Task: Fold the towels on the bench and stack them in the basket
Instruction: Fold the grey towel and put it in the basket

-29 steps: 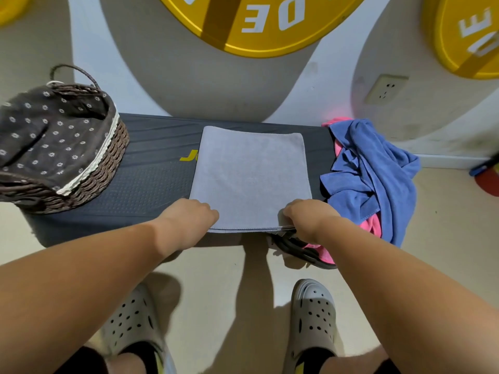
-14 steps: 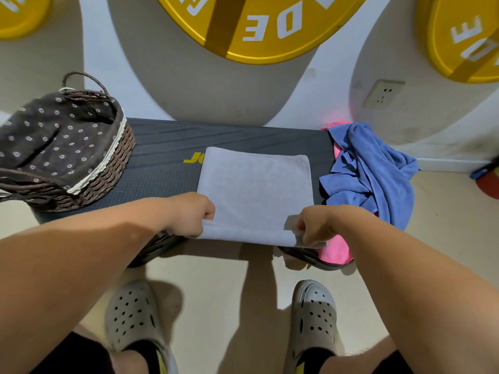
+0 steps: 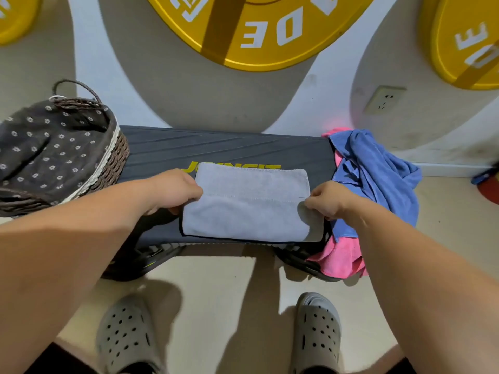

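A light grey towel [image 3: 248,211] lies on the dark bench [image 3: 224,149], its near part doubled over toward the wall so a stitched edge runs across its middle. My left hand [image 3: 172,190] pinches that folded edge at the towel's left side. My right hand [image 3: 329,199] pinches it at the right side. A wicker basket [image 3: 108,168] with a dark flowered lining stands on the bench's left end. A crumpled blue towel [image 3: 378,174] lies over a pink towel [image 3: 340,260] on the bench's right end.
The bench stands against a wall with large yellow discs [image 3: 256,31] and a socket [image 3: 383,99]. My two feet in grey clogs [image 3: 318,333] stand on the pale floor in front of it. A red and blue object [image 3: 488,184] sits at the far right.
Both hands have lifted the grey towel's near edge and carried it away from me over the towel, so it now lies folded shorter. The camera has moved closer to the bench.
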